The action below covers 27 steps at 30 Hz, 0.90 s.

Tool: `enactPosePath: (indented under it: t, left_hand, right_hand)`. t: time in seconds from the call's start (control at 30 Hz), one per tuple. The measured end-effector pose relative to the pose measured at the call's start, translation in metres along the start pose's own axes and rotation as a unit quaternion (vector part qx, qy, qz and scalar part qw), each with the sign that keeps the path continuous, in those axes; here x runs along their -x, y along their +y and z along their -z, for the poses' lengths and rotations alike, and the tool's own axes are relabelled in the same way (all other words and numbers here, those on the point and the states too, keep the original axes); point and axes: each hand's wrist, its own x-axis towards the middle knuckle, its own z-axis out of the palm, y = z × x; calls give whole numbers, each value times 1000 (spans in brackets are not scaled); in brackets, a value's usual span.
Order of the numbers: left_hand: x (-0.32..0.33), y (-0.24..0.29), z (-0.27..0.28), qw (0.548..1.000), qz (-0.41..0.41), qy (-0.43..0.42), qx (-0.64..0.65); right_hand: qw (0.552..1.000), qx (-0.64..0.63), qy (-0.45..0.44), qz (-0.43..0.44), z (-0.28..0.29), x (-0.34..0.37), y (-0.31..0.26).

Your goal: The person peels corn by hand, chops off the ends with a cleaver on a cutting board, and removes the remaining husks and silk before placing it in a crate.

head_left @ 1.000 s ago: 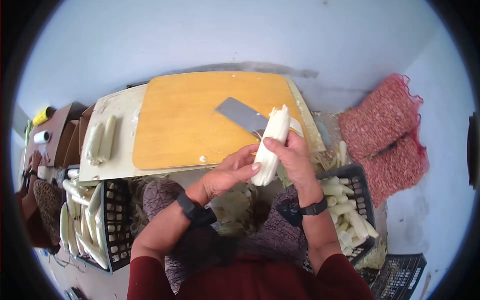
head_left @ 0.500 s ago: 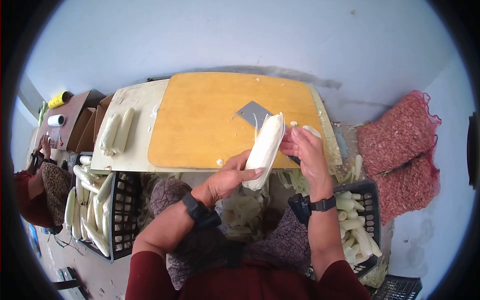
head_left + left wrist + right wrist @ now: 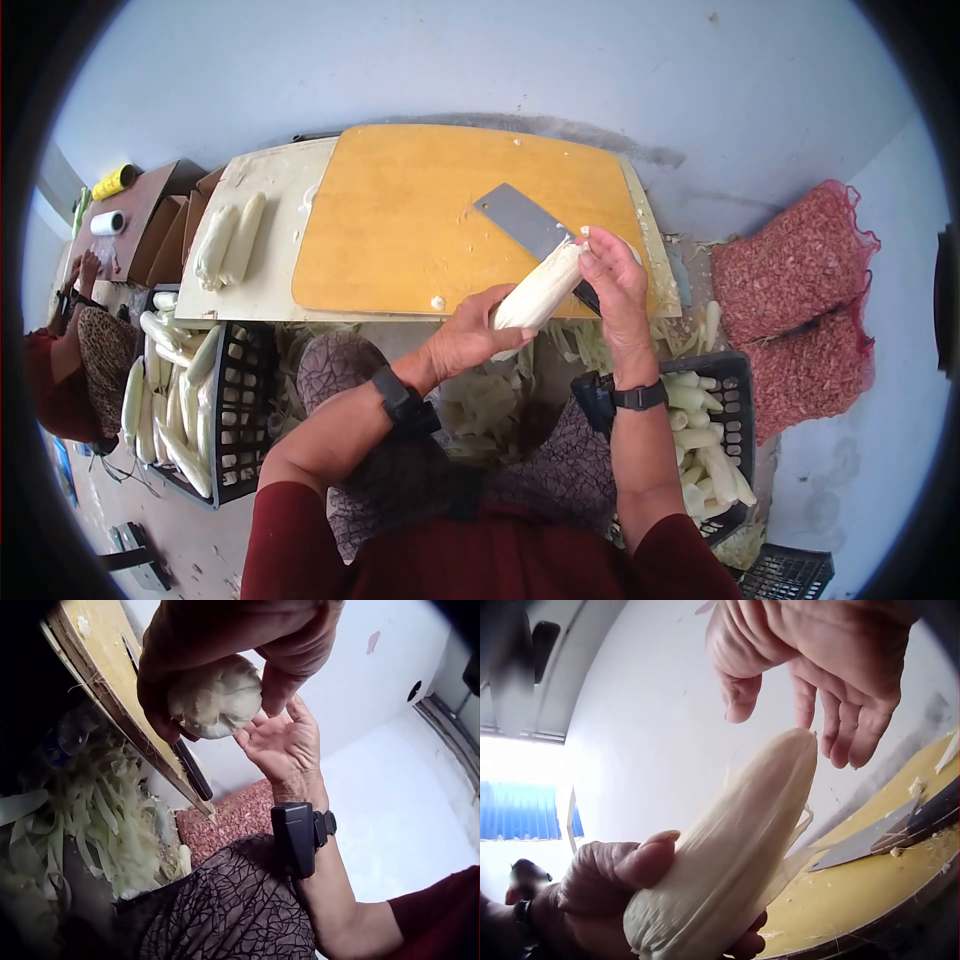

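My left hand [image 3: 468, 335] grips the lower end of a pale, husk-like vegetable [image 3: 538, 288], thumb on top; the left wrist view shows its blunt end [image 3: 217, 697]. My right hand [image 3: 615, 285] is at the vegetable's upper tip. In the right wrist view the fingers of that hand [image 3: 817, 675] hang loose above the tip [image 3: 799, 746], the thumb apart from them, with one finger at or close to it. Beyond lies a cleaver [image 3: 525, 220] on the yellow board [image 3: 400, 220], its dark handle partly behind my right hand.
Two pale vegetables [image 3: 242, 238] lie on the board's left side. Black crates of vegetables stand at left [image 3: 240, 430] and right [image 3: 738, 400]. Red mesh sacks [image 3: 790, 270] lie at the right, peeled leaves [image 3: 490, 405] below the table. Another person [image 3: 75, 370] is at far left.
My right hand has let go of the vegetable's side and moved up to its tip. The vegetable now tilts more to the right in my left hand, and more of the cleaver shows.
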Motion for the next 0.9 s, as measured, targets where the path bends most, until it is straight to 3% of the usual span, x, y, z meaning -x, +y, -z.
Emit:
enactPosePath:
  t: [0.27,0.43,0.67,0.73,0.87,0.9]
  left_hand:
    - [3,-6,1,997,4,49,-63]
    - [8,1,-1,980,25,72,-184]
    - [13,19,-8,957,21,99,-271]
    - [15,22,-8,924,-4,116,-364]
    - [18,21,-10,919,16,109,-379]
    - [18,17,-10,926,17,105,-362]
  right_hand:
    - [998,18,-51,-16,1,2,9]
    - [993,94,-17,69,1,-2,24]
    - [997,74,18,16,3,-1,18]
    - [995,94,15,26,5,-1,18]
    - [990,129,16,52,7,-1,20]
    - [981,170,24,91,7,-1,22]
